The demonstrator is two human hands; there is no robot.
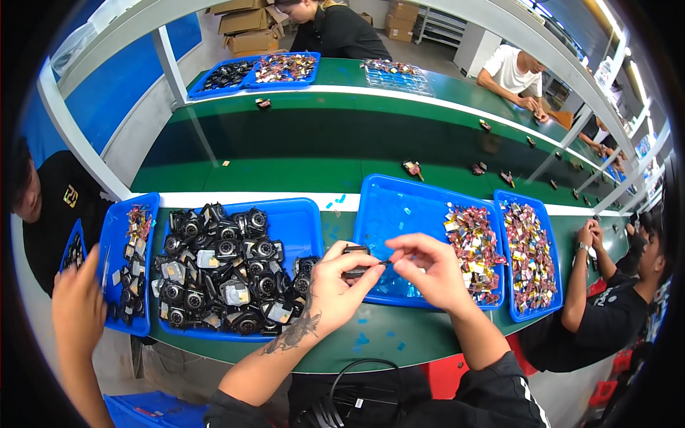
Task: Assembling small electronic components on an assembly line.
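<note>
Centre of the frame, just below the middle: a small black plastic camera module point(356, 260) is held above the front edge of the green bench point(385, 335). The left hand point(335, 285) is clamped on it, fingers curled round its body. The right hand point(428, 267) meets it from the right, thumb and forefinger pinched together on a thin dark part at the module's edge; what that part is cannot be made out.

Directly behind the hands lies a blue plastic tray point(399, 214), bare on its left and heaped with small gold, pink and foil-coloured flat parts point(474, 246) on its right. A second blue tray of the same parts point(529, 257) sits at right. At left, a blue tray point(300, 221) is piled with black round-lensed modules point(221, 274).

Judged risks: the pinch on the thin part looks slight, so it could slip, or bend if pulled askew. A dropped module would likely fall over the bench edge, which lies right under the hands. The cable point(357, 385) looped at the lower centre could snag a forearm.

Another person's hand point(78, 307) reaches in at lower left, near a narrower blue tray point(114, 242). A green conveyor point(300, 153) crosses the upper half.
</note>
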